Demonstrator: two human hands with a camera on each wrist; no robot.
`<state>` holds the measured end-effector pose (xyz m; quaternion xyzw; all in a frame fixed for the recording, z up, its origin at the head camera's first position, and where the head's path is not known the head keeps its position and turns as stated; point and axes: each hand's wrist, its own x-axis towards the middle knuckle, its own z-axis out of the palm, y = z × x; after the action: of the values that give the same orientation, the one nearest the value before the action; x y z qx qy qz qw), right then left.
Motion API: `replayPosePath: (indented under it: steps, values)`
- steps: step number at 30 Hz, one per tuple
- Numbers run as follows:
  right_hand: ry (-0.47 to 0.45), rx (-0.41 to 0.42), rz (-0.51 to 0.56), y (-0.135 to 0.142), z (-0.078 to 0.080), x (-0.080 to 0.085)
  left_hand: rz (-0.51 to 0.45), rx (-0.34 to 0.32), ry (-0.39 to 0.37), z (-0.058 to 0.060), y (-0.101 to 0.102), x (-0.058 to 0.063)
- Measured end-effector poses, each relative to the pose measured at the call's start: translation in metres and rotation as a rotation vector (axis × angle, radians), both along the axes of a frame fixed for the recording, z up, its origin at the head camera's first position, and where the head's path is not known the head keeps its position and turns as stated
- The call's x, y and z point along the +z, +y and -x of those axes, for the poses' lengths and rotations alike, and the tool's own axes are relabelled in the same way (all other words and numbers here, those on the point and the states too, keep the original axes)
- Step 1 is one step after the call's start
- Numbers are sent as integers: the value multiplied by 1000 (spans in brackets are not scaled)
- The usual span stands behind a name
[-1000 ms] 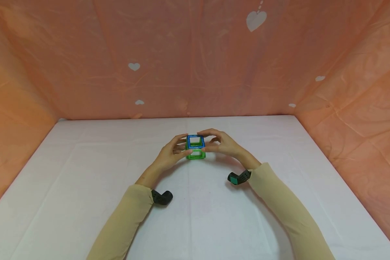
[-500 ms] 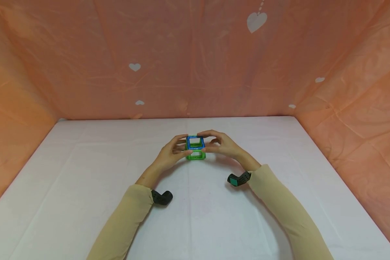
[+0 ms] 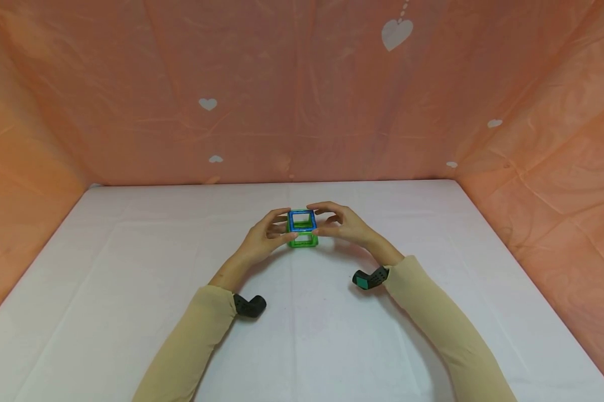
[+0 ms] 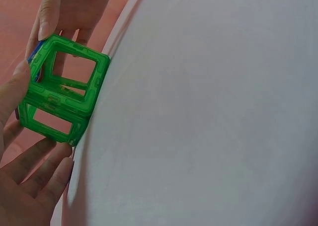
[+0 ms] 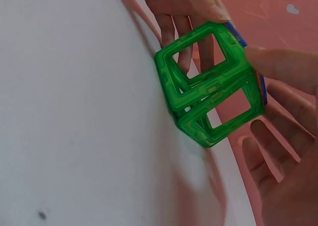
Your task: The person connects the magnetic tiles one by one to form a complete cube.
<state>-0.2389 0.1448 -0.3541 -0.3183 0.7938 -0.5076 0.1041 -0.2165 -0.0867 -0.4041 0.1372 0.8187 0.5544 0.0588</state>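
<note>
A cube of see-through magnetic tiles stands on the white table in the head view, its green sides (image 3: 304, 244) under a blue square tile (image 3: 302, 229) on top. From the left, my left hand (image 3: 262, 241) grips it, thumb at the front edge and index finger at the far corner. My right hand (image 3: 351, 224) grips the opposite side the same way. In the left wrist view the green frames (image 4: 54, 101) show their hollow middles, with only a sliver of blue tile (image 4: 36, 51). The right wrist view shows a thumb (image 5: 283, 67) against the blue edge (image 5: 264, 89).
White cloth (image 3: 302, 335) covers the table. An orange curtain (image 3: 302, 100) with pale hearts rises behind it and along both sides. Black wrist cameras sit at the left cuff (image 3: 250, 306) and right cuff (image 3: 370, 278), near the table.
</note>
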Motion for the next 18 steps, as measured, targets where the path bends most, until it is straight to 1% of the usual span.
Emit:
replayPosePath:
  steps: [10, 12, 17, 18]
  values:
    - [-16, -1, 2, 0, 1, -1, 3, 1, 8, 0, 0, 0]
    - [-13, -6, -1, 1, 4, -4, 8, 4, 7, -1, 0, 0]
    - [-6, -12, 3, 1, 4, -5, 44, 6, 22, -2, -2, 2]
    - [-3, -11, 5, 1, 2, -1, 53, 7, 25, -2, -2, 2]
